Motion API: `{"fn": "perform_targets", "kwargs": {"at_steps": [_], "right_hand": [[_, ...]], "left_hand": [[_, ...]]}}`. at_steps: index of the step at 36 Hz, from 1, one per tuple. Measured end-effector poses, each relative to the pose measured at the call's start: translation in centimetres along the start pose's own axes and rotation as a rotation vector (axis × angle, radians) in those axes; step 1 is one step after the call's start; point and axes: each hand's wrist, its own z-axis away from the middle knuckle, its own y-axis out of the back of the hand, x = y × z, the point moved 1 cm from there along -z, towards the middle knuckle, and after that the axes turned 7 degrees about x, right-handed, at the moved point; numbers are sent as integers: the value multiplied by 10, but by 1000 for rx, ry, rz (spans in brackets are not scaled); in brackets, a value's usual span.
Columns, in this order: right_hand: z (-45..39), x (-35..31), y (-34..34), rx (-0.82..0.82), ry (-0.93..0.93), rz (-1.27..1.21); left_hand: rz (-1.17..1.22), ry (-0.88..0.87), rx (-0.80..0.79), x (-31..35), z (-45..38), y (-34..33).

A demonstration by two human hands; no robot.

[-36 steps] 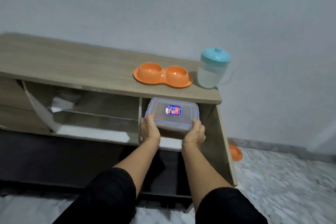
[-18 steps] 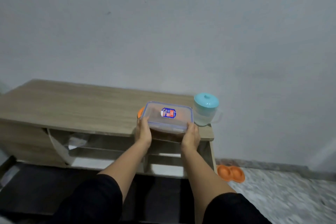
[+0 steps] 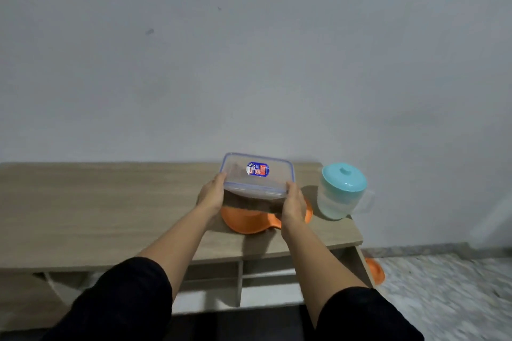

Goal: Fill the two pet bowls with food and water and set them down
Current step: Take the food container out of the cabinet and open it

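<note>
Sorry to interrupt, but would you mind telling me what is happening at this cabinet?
A person grips a lidded clear food container with the left hand and right hand, one at each end, above the orange double pet bowl on the wooden cabinet top. A pitcher with a teal lid stands right of the bowl. The container's lid is on.

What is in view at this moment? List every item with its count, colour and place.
food container: 1, clear with blue-edged lid, brown contents, held above the double bowl
double pet bowl: 1, orange, on the cabinet top, partly hidden under the container
pitcher: 1, translucent with teal lid, on the cabinet's right end
cabinet: 1, light wood, against the wall
second orange item: 1, on the floor beside the cabinet
left hand: grips the container's left side
right hand: grips its right side
</note>
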Motion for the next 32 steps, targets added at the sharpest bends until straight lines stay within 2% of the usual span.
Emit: {"fn": "perform_targets", "kwargs": {"at_steps": [8,19,25,32], "right_hand": [[-59,-4,-30,37,-13,114],[-153,-6,-78,-60,-74,229],[-204,11,-91,-113,-145,206],[-240,31,-101,-124,-187,231]], "left_hand": [[47,51,-113,4,-55,-24],[17,40,-100,0,-128,-63],[-85,123,-85,-44,-193,-85],[-90,183,-74,-81,-235,-102]]}}
